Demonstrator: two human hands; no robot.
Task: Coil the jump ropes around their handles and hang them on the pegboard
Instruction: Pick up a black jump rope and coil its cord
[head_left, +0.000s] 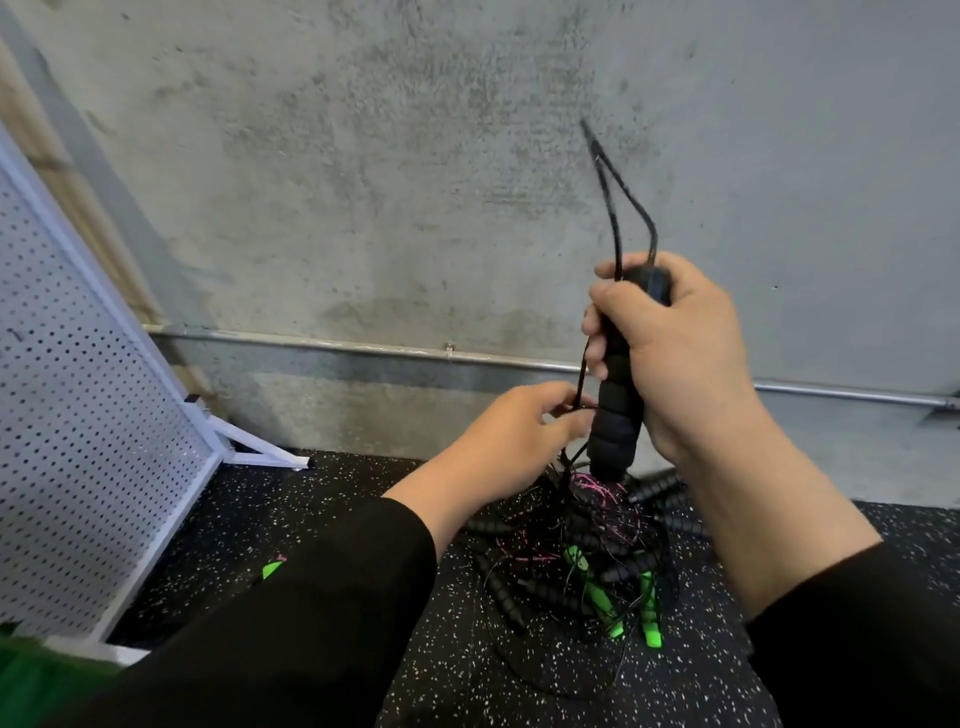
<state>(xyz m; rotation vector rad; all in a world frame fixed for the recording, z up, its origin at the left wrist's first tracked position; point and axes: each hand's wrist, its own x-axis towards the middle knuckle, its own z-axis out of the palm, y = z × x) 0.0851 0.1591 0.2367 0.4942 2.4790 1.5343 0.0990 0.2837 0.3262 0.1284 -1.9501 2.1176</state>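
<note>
My right hand (675, 353) grips black foam jump-rope handles (615, 415) upright, above the floor pile. A thin black rope (615, 208) loops up out of the handles' top, blurred. Beside the handles' lower part, my left hand (511, 431) pinches a strand of that black rope. Under both hands lies a tangled pile of jump ropes (587, 551) with black, green and pink parts. The white pegboard (78, 415) stands tilted at the left.
A grey concrete wall (363, 182) with a metal conduit pipe (363, 351) along its base fills the background. The floor is black speckled rubber (311, 509). The pegboard's white foot (260, 457) juts out onto the floor at the left. Something green (31, 680) shows at the bottom left corner.
</note>
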